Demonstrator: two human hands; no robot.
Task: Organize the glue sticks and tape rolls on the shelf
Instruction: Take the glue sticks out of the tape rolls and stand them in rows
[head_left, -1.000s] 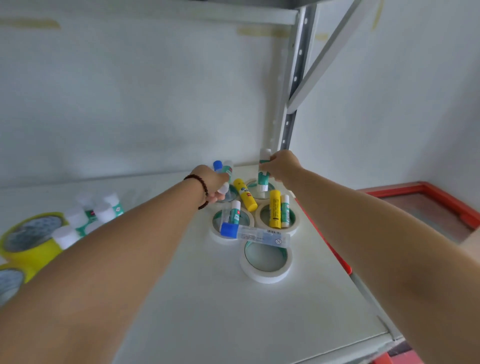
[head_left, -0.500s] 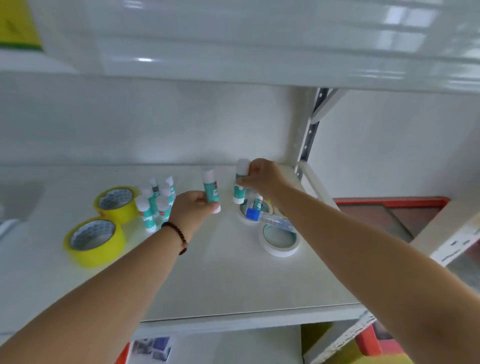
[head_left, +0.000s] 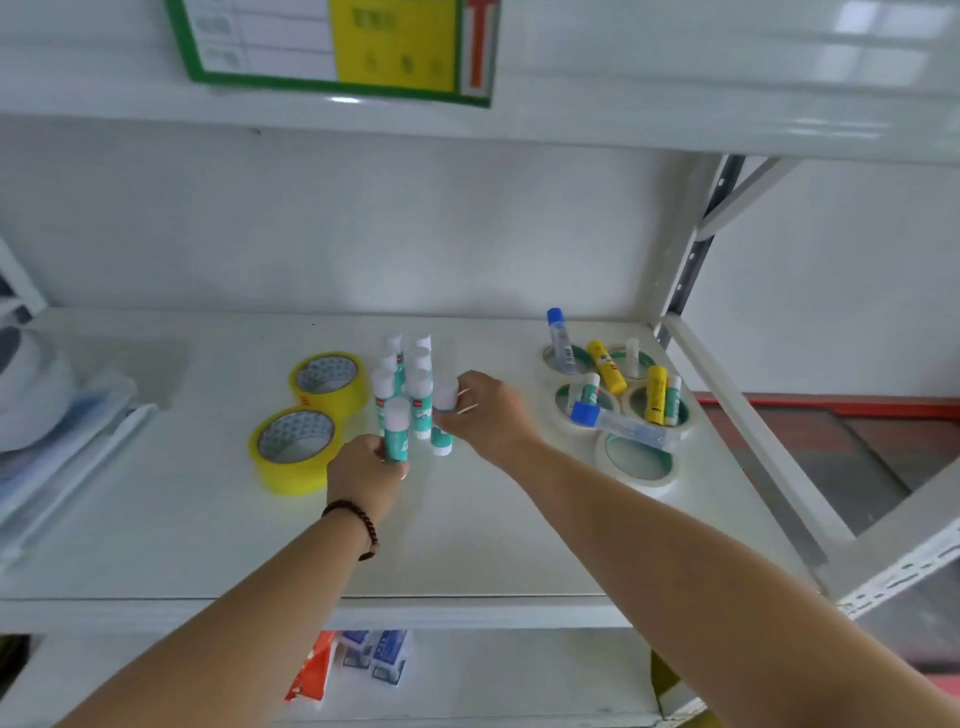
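Both hands have carried their glue sticks leftward from the white tape rolls (head_left: 636, 457) to the upright cluster (head_left: 408, 376) beside the yellow tape rolls (head_left: 296, 449). The left hand (head_left: 366, 475) grips one glue stick (head_left: 397, 436) and the right hand (head_left: 488, 415) grips another (head_left: 443, 421), both at the cluster's front edge. A careless nudge could topple the tightly packed sticks; motion blur hides whether either base touches the shelf (head_left: 467, 545).

You see a glossy painted-metal shelf (head_left: 467, 545), shiny yellow tape rolls (head_left: 296, 449) and smooth plastic glue sticks (head_left: 397, 434).

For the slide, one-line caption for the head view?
Both hands, left and right, each set a teal glue stick beside the upright cluster on the shelf.
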